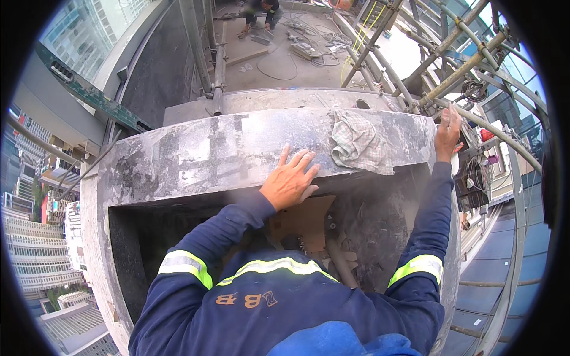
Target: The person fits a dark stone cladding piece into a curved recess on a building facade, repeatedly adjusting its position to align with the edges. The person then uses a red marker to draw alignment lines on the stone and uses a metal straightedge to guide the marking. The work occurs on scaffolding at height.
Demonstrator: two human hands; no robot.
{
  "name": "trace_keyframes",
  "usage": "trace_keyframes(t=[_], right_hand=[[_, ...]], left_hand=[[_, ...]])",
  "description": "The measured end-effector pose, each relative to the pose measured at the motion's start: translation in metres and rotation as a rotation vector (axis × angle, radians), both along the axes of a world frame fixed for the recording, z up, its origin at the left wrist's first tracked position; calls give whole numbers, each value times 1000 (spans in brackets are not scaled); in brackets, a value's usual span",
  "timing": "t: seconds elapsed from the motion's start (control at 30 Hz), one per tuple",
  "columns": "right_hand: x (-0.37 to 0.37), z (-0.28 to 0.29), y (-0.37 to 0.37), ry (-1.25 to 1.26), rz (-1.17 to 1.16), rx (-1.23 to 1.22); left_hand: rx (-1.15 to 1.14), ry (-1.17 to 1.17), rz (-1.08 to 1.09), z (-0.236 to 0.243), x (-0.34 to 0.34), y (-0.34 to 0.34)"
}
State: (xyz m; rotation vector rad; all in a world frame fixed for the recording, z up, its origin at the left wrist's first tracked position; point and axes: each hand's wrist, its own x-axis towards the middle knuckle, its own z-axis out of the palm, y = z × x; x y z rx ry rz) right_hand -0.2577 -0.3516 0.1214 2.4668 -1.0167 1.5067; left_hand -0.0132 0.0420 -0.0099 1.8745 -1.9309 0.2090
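Left grip (291,181), fingers spread on the mottled concrete ledge (214,148); right grip (447,139) at its right end, we cannot tell whether clasping anything. We count one checked cloth (359,142), lying between both grips, nearer the left.

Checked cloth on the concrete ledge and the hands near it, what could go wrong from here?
The checked cloth reaches the near edge of the ledge, so it might slip into the opening. The bare left hand, spread by that rough-looking edge, could get scraped. The right hand, at the ledge's end, might knock the nearby scaffold pole.
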Motion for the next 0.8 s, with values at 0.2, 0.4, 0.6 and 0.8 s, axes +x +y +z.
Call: trace_keyframes(t=[0.2, 0.4, 0.6, 0.8], right_hand=[[192, 7, -7, 87, 302, -5], [330, 3, -25, 57, 486, 40], [386, -13, -39, 71, 541, 140], [382, -26, -103, -29, 603, 303]], left_hand=[[-108, 120, 338, 11, 15, 66], [-193, 108, 644, 9, 32, 72], [-175, 92, 851, 2, 33, 59], [-191, 7, 900, -3, 33, 55]])
